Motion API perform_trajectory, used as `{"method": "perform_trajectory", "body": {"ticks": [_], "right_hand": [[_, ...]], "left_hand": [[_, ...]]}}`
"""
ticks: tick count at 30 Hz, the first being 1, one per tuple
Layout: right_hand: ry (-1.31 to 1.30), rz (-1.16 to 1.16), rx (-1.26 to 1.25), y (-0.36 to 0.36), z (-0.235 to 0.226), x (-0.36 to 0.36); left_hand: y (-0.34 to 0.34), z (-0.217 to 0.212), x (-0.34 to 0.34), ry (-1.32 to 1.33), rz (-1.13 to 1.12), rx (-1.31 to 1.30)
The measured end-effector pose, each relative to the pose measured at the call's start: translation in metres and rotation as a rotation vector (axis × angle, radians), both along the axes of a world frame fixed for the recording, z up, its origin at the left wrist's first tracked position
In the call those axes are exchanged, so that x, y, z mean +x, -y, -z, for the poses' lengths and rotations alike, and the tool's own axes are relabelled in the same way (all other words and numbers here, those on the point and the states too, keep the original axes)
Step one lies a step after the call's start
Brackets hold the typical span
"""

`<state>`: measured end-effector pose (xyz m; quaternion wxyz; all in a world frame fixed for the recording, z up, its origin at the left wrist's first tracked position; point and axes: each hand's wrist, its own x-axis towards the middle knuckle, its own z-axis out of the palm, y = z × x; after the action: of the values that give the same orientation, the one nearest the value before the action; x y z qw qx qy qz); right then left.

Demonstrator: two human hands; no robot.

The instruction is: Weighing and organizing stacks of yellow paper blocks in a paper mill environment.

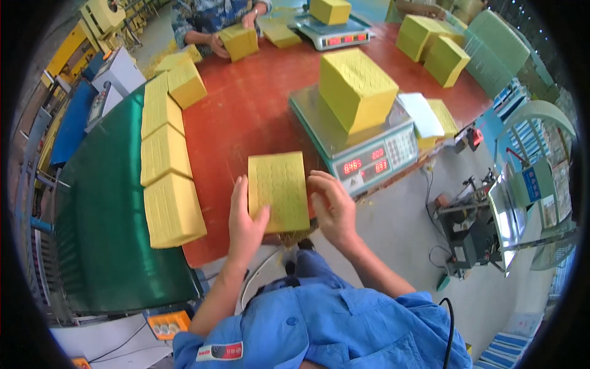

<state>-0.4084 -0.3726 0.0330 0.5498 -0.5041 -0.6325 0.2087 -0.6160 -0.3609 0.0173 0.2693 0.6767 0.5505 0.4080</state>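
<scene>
A stack of yellow paper sheets (278, 187), marked with rows of small slits, is in front of me at the near edge of the red table. My left hand (244, 221) holds its left side, with the thumb over the top face and the fingers along the edge. Beside the right edge is my right hand (333, 209), its fingers loosely curved and spread; whether the fingertips touch the paper is hard to tell. A larger block of the same yellow paper (357, 89) rests on the digital scale (372, 161) to the right, whose red display is lit.
Several yellow stacks (166, 154) line the table's left side, beside a green belt surface (101, 215). Across the red table (246, 114), a co-worker's hands (218, 46) hold another stack near a second scale (341, 38). More stacks (430, 40) stand far right. A green chair (534, 178) is at right.
</scene>
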Motion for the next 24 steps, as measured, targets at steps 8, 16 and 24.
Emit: {"method": "perform_trajectory", "body": {"ticks": [8, 16, 24], "right_hand": [[-0.799, 0.000, -0.619, 0.054, 0.105, 0.037], [-1.167, -0.214, -0.839, 0.061, 0.114, 0.042], [-1.123, -0.264, -0.881, 0.064, 0.090, 0.038]], "left_hand": [[0.022, 0.019, 0.032, 0.214, 0.142, -0.137], [0.053, 0.001, 0.034, 0.705, 0.164, -0.463], [0.063, 0.042, 0.007, 1.020, 0.296, -0.847]]}}
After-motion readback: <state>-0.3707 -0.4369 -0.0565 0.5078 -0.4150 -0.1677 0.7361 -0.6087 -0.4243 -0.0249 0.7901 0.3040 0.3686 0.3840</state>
